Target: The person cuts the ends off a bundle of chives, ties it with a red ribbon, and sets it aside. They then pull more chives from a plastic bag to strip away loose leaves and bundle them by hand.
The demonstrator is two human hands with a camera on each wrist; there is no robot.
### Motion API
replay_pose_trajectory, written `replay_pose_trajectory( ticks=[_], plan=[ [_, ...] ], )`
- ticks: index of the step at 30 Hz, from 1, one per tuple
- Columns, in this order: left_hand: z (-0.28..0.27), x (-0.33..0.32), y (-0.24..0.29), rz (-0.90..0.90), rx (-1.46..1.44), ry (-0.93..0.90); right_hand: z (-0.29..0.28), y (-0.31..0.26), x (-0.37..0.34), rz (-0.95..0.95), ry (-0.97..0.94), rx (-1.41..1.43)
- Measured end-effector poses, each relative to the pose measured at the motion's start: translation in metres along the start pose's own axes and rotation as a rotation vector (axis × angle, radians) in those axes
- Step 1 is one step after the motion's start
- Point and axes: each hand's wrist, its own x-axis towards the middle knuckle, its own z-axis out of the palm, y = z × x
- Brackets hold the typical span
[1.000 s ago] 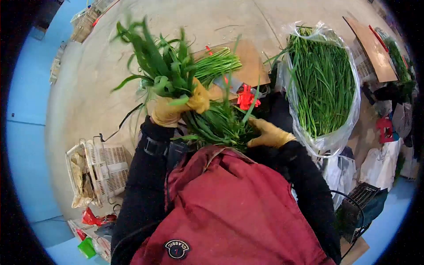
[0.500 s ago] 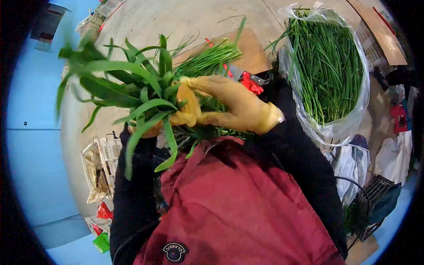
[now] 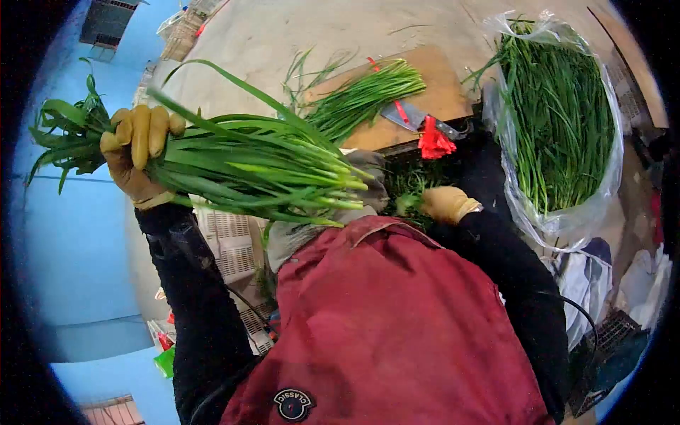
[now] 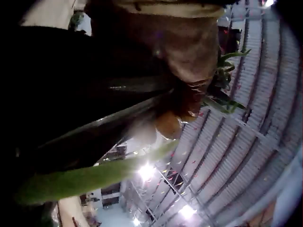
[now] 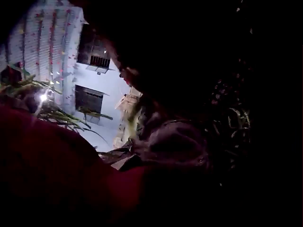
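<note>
In the head view my gloved left hand (image 3: 142, 145), raised at the left, grips a bunch of flat-leaved garlic chives (image 3: 262, 170). The pale cut ends point right, over my chest, and the leaf tips droop beyond the fist. In the left wrist view, dark from the backlight, the glove (image 4: 189, 52) curls round the leaves, one long green leaf (image 4: 94, 177) hanging apart. My gloved right hand (image 3: 450, 205) is low over my lap, fingers curled at a small blurred clump of green leaves (image 3: 408, 204). The right wrist view is mostly dark.
Ahead lies a wooden board (image 3: 453, 81) with a tied chive bundle (image 3: 375, 95), a broad knife (image 3: 405, 117) and red ties (image 3: 435, 140). A clear plastic bag (image 3: 616, 134) packed with long chives stands at the right. A pale plastic crate (image 3: 230, 244) sits below the left arm.
The left hand has swung left and up, turning the bunch so its stems point right. The right hand first came across to the bunch, then went back down to the lap.
</note>
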Motion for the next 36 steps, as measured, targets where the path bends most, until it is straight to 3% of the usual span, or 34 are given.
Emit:
replay_pose_trajectory(
  ticks=[2, 3, 4, 5, 6, 7, 9, 11, 13, 14, 15, 18, 20, 22, 24, 25, 27, 30, 31, 34, 36],
  plan=[
    [-0.004, 0.002, 0.008, 0.012, -0.067, -0.094, -0.032, -0.019, -0.024, 0.043, -0.135, 0.041],
    [-0.01, 0.003, 0.013, 0.009, -0.016, -0.172, -0.043, -0.023, -0.024, -0.023, 0.026, 0.154],
    [-0.01, 0.003, 0.014, 0.005, -0.011, -0.183, -0.06, -0.027, -0.017, -0.21, 0.173, 0.358],
    [-0.009, 0.003, 0.015, -0.002, -0.008, -0.194, -0.075, -0.038, -0.017, -0.25, 0.202, 0.817],
    [-0.008, 0.004, 0.015, -0.009, -0.009, -0.21, -0.103, -0.056, -0.019, -0.449, 0.082, 1.107],
    [-0.004, 0.008, 0.014, -0.008, -0.034, -0.272, -0.106, -0.058, -0.002, -0.566, 0.167, 1.11],
    [0.004, 0.015, 0.01, -0.003, -0.089, -0.397, -0.124, -0.079, 0.008, -0.586, 0.126, 1.333],
    [-0.001, 0.016, 0.004, -0.015, -0.193, -0.337, -0.123, -0.095, 0.045, -0.801, 0.27, 1.191],
    [-0.005, 0.014, -0.015, -0.061, -0.183, -0.182, -0.128, -0.115, 0.046, -0.933, 0.163, 1.413],
    [-0.005, 0.014, -0.031, -0.105, -0.118, -0.057, -0.138, -0.135, 0.021, -0.945, -0.03, 1.712],
    [-0.011, 0.012, -0.038, -0.146, -0.24, -0.044, -0.143, -0.146, 0.008, -0.941, -0.235, 2.004],
    [-0.011, 0.002, -0.033, -0.031, -0.232, 0.058, -0.117, -0.096, 0.054, -0.777, 0.519, 0.381],
    [-0.017, -0.002, -0.03, -0.018, -0.231, 0.123, -0.06, -0.064, 0.083, -0.695, 0.019, 1.259],
    [-0.024, -0.005, -0.029, 0.004, -0.254, 0.232, -0.083, -0.086, 0.06, -0.961, 0.527, 0.464],
    [-0.029, -0.006, -0.025, 0.049, -0.121, 0.34, -0.109, -0.102, 0.021, -1.086, 0.792, 0.383],
    [-0.033, -0.006, -0.023, 0.083, -0.069, 0.358, -0.109, -0.102, 0.012, -0.837, 0.338, 1.027],
    [-0.043, -0.008, -0.015, 0.102, -0.028, 0.412, -0.131, -0.113, -0.029, -0.455, 0.08, 1.156],
    [-0.044, -0.006, -0.007, 0.197, 0.002, 0.587, -0.102, -0.087, -0.026, -0.21, -0.038, 1.398],
    [-0.054, -0.005, 0.0, 0.214, 0.177, 0.586, -0.105, -0.087, -0.035, -0.227, 0.021, 1.384],
    [-0.065, -0.004, 0.011, 0.23, 0.103, 0.652, -0.067, -0.053, -0.01, -0.012, -0.016, 1.17],
    [-0.068, -0.003, 0.013, 0.261, 0.152, 0.646, -0.057, -0.046, -0.009, 0.038, -0.108, 0.794]
  ],
)
